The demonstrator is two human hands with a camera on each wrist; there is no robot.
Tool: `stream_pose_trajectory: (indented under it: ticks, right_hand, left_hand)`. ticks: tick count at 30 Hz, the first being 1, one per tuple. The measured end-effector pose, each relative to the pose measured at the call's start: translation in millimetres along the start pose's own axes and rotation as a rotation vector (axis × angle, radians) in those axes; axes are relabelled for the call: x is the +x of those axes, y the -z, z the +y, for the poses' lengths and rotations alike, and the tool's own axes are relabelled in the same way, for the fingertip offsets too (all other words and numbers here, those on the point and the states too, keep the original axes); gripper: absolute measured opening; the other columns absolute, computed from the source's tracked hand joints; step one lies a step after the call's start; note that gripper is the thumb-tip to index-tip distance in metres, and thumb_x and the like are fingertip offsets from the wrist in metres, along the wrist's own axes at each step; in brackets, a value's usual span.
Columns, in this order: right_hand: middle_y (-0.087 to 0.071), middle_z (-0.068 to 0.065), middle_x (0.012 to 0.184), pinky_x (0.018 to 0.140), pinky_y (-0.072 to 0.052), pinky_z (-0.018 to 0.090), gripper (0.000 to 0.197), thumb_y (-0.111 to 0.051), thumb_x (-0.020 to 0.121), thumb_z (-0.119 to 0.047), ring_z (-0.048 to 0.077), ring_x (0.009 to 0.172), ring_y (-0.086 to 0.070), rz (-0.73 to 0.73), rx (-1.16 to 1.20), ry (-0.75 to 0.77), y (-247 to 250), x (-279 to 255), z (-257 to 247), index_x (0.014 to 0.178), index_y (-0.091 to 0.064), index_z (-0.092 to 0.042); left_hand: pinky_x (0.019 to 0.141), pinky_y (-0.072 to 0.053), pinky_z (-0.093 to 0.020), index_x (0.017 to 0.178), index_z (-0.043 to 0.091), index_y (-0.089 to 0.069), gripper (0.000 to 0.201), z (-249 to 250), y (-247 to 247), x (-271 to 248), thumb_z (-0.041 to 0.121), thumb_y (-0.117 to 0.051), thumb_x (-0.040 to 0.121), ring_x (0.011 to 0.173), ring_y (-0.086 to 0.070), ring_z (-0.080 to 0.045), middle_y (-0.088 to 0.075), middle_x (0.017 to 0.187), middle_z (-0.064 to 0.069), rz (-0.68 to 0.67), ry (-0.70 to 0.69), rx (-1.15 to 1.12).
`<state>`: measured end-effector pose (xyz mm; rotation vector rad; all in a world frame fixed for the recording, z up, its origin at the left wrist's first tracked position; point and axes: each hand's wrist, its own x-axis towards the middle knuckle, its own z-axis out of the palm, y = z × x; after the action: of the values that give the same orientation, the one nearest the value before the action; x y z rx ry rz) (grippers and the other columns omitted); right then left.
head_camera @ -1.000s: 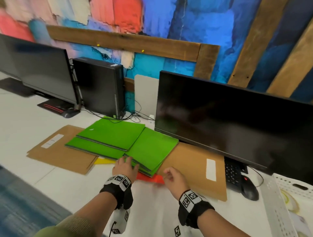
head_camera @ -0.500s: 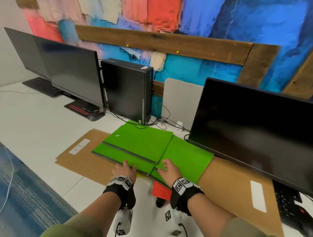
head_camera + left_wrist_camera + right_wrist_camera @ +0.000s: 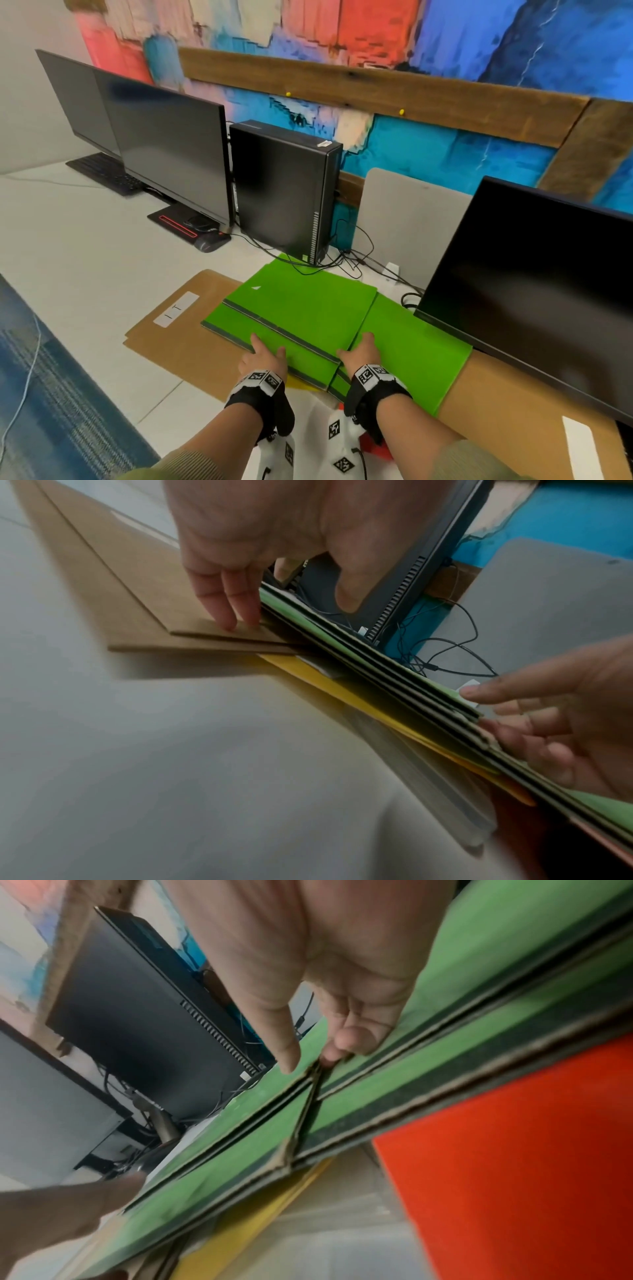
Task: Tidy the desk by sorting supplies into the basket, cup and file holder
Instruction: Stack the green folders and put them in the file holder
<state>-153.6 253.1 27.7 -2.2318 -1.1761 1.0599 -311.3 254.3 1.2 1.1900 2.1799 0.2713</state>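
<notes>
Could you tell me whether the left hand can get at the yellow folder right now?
Probably only its edge: the yellow folder lies under the green folders, with just a strip poking out beside the left hand. Lifting that stack would likely free it.

White desk point(image 3: 68, 274) bears brown folders point(image 3: 171, 346); a keyboard point(image 3: 102, 173); a computer tower point(image 3: 284, 192).

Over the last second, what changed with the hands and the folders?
The right hand moved left, from beside the red sheet to the near edge of the green folders. It now pinches that edge, index finger on top and other fingers at the edge. The left hand stayed at that edge, fingertips against it. The green folders, brown folders and yellow sheet look unmoved.
</notes>
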Motion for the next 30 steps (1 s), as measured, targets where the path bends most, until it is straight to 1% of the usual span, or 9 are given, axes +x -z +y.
stream_pose_trajectory:
  ticks: [2, 5, 8, 12, 16, 19, 20, 22, 30]
  right_hand:
    - [-0.043, 0.019, 0.14, 0.098, -0.044, 0.036, 0.077, -0.064, 0.087, -0.021, 0.033, 0.126, -0.047, -0.028, -0.076, 0.048, -2, 1, -2, 0.146, -0.015, -0.01]
    - [-0.012, 0.008, 0.157, 0.115, -0.026, 0.042, 0.079, -0.061, 0.085, -0.043, 0.031, 0.144, -0.016, -0.082, -0.478, 0.246, -11, 5, 0, 0.148, -0.019, -0.024]
    - [-0.019, 0.005, 0.157, 0.117, -0.022, 0.042, 0.067, -0.052, 0.091, -0.046, 0.025, 0.145, -0.016, -0.192, -0.656, 0.332, -16, 5, 1, 0.146, -0.027, -0.017]
    - [-0.045, 0.013, 0.142, 0.105, -0.041, 0.038, 0.049, -0.049, 0.095, -0.032, 0.028, 0.129, -0.045, -0.201, -0.667, 0.368, -12, 9, -2, 0.136, -0.041, -0.006]
    - [-0.05, 0.013, 0.138, 0.101, -0.044, 0.036, 0.05, -0.051, 0.094, -0.03, 0.029, 0.125, -0.049, -0.234, -0.722, 0.38, -7, 13, -6, 0.139, -0.042, -0.009]
    - [-0.063, 0.013, 0.099, 0.08, -0.051, 0.03, 0.026, -0.05, 0.092, -0.024, 0.028, 0.097, -0.06, -0.229, -0.803, 0.4, -6, 12, -13, 0.107, -0.06, -0.004]
    - [-0.056, 0.009, 0.078, 0.067, -0.048, 0.026, 0.021, -0.05, 0.092, -0.021, 0.026, 0.082, -0.057, -0.219, -0.836, 0.409, -5, 12, -16, 0.085, -0.058, -0.004]
    - [-0.041, 0.008, 0.063, 0.055, -0.037, 0.021, 0.03, -0.049, 0.091, -0.018, 0.026, 0.073, -0.052, -0.193, -0.885, 0.412, -4, 9, -21, 0.064, -0.048, -0.004]
    - [-0.031, 0.006, 0.045, 0.043, -0.022, 0.024, 0.045, -0.056, 0.08, -0.018, 0.024, 0.049, -0.031, -0.334, -0.914, 0.626, 3, -13, -32, 0.041, -0.033, -0.013]
  left_hand:
    - [0.108, -0.035, -0.045, 0.151, 0.019, 0.0, 0.074, 0, -2, 2, 0.048, -0.04, 0.095, 0.134, -0.033, -0.036, -0.033, 0.145, -0.02, -0.004, 0.01, -0.013]
    - [0.11, -0.033, -0.045, 0.151, 0.023, 0.002, 0.076, 1, -5, 4, 0.051, -0.04, 0.094, 0.136, -0.03, -0.036, -0.029, 0.147, -0.02, -0.017, 0.007, -0.017]
    - [0.11, -0.032, -0.045, 0.151, 0.022, 0.002, 0.078, 3, -7, 6, 0.052, -0.041, 0.093, 0.136, -0.03, -0.036, -0.028, 0.147, -0.02, -0.006, 0.015, -0.045]
    - [0.107, -0.037, -0.045, 0.151, 0.018, -0.001, 0.082, 3, -4, 9, 0.05, -0.048, 0.091, 0.131, -0.037, -0.037, -0.034, 0.143, -0.023, 0.037, 0.032, -0.167]
    - [0.101, -0.043, -0.046, 0.151, 0.018, -0.002, 0.086, 5, 1, 13, 0.042, -0.057, 0.089, 0.125, -0.043, -0.039, -0.036, 0.14, -0.025, 0.046, 0.047, -0.346]
    - [0.099, -0.045, -0.047, 0.151, 0.02, -0.004, 0.086, 8, 5, 14, 0.036, -0.061, 0.088, 0.122, -0.046, -0.041, -0.034, 0.139, -0.025, 0.047, 0.033, -0.405]
    - [0.098, -0.045, -0.048, 0.15, 0.021, -0.005, 0.085, 9, 6, 13, 0.035, -0.062, 0.088, 0.121, -0.046, -0.042, -0.032, 0.14, -0.026, 0.041, 0.027, -0.427]
    - [0.095, -0.045, -0.048, 0.15, 0.023, -0.005, 0.086, 12, 7, 12, 0.032, -0.063, 0.087, 0.12, -0.048, -0.043, -0.028, 0.143, -0.025, 0.028, 0.017, -0.474]
    - [0.098, -0.04, -0.048, 0.149, 0.019, 0.016, 0.108, 20, 10, 4, 0.026, -0.07, 0.083, 0.124, -0.045, -0.042, -0.031, 0.144, -0.027, 0.085, 0.019, -0.615]
